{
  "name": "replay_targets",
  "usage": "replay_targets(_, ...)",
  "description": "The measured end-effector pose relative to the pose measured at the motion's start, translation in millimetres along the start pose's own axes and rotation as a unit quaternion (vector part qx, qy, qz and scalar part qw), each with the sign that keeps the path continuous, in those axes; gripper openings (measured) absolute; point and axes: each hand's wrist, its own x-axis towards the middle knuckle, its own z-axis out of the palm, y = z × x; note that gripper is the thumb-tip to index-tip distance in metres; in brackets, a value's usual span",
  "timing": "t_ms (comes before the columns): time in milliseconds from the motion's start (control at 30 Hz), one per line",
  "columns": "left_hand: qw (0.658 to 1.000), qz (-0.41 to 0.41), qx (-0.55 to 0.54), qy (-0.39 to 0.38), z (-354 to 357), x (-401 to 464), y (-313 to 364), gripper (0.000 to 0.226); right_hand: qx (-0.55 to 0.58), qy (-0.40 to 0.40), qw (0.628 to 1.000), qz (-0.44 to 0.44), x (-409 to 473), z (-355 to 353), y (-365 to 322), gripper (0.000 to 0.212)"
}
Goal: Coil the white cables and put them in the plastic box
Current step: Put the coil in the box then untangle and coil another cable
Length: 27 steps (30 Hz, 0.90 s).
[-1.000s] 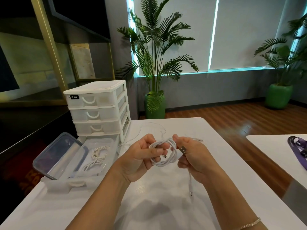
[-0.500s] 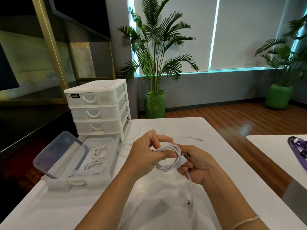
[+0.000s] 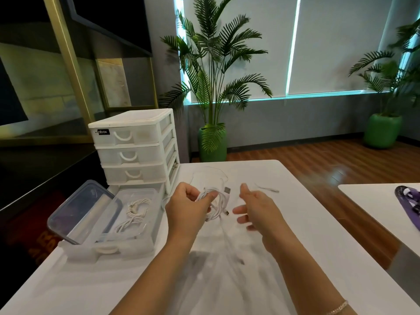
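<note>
My left hand [image 3: 187,206] pinches a coiled white cable [image 3: 219,204] above the white table [image 3: 227,280]; both metal plugs stick out of the coil on its right side. My right hand [image 3: 255,209] hovers just right of the coil, fingers spread, holding nothing. The clear plastic box [image 3: 145,242] stands to the left with its lid [image 3: 84,210] tipped open, and two coiled white cables [image 3: 134,215] lie inside it. Another loose white cable [image 3: 210,172] lies on the table behind my hands.
A white three-drawer organiser [image 3: 134,146] stands right behind the box. A thin white cable end [image 3: 268,188] lies to the right of my hands. A second table [image 3: 375,205] with a purple strap [image 3: 406,201] is at the right. Potted palms stand on the floor beyond.
My right hand has let go of the coil and opened, moving slightly right. The left hand keeps the coil and has shifted up and left, toward the box.
</note>
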Motion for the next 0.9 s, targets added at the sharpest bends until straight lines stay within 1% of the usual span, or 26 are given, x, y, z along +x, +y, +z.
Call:
replay_targets(33, 1.0, -0.006, -0.001, 0.007, 0.3, -0.3, -0.7, 0.032, -0.02, 0.026, 0.998, -0.058, -0.2, 0.7, 2.2, 0.032)
replay_targets(100, 1.0, -0.01, 0.0, 0.013, 0.8, -3.1, 0.5, 0.027, -0.082, 0.038, 0.982, -0.168, -3.0, 2.3, 4.8, 0.013)
replay_targets(167, 1.0, 0.004, 0.019, 0.013, 1.1, -6.2, 3.0, 0.028, -0.159, 0.025, 0.96, -0.229, -4.3, 6.6, 7.0, 0.007)
replay_targets(200, 0.999, 0.012, 0.027, 0.013, 1.4, -7.6, 4.5, 0.027, -0.188, 0.018, 0.953, -0.238, -5.1, 9.2, 8.0, 0.01)
replay_targets(267, 0.999, 0.016, 0.033, 0.009, 2.5, -10.0, 6.0, 0.022, -0.222, 0.017, 0.947, -0.233, -6.0, 13.5, 9.6, 0.017)
replay_targets(333, 1.0, -0.004, 0.017, 0.002, 5.9, -11.8, 5.3, 0.019, -0.229, 0.037, 0.947, -0.225, -6.4, 14.0, 10.2, 0.018)
replay_targets(433, 0.995, -0.077, -0.054, -0.019, 11.6, -10.8, 3.1, 0.013, -0.242, 0.061, 0.945, -0.212, -6.5, 12.7, 9.8, 0.018)
replay_targets(533, 0.97, -0.174, -0.163, -0.051, 12.5, -8.7, 4.7, 0.013, -0.262, 0.07, 0.94, -0.208, -6.2, 13.0, 9.9, 0.021)
replay_targets(633, 0.941, -0.223, -0.238, -0.09, 10.8, -11.0, 9.2, 0.015, -0.277, 0.092, 0.933, -0.21, -5.2, 11.7, 10.6, 0.022)
replay_targets(733, 0.929, -0.233, -0.26, -0.123, 8.9, -12.7, 14.1, 0.016, -0.288, 0.095, 0.929, -0.211, -3.8, 8.9, 11.2, 0.021)
replay_targets(800, 0.926, -0.229, -0.263, -0.148, 6.6, -11.2, 16.2, 0.016, -0.268, 0.088, 0.935, -0.217, -3.1, 6.2, 10.5, 0.022)
replay_targets(900, 0.932, -0.192, -0.244, -0.184, 1.8, -6.4, 17.1, 0.015, -0.218, 0.072, 0.95, -0.213, -3.0, 2.3, 6.4, 0.022)
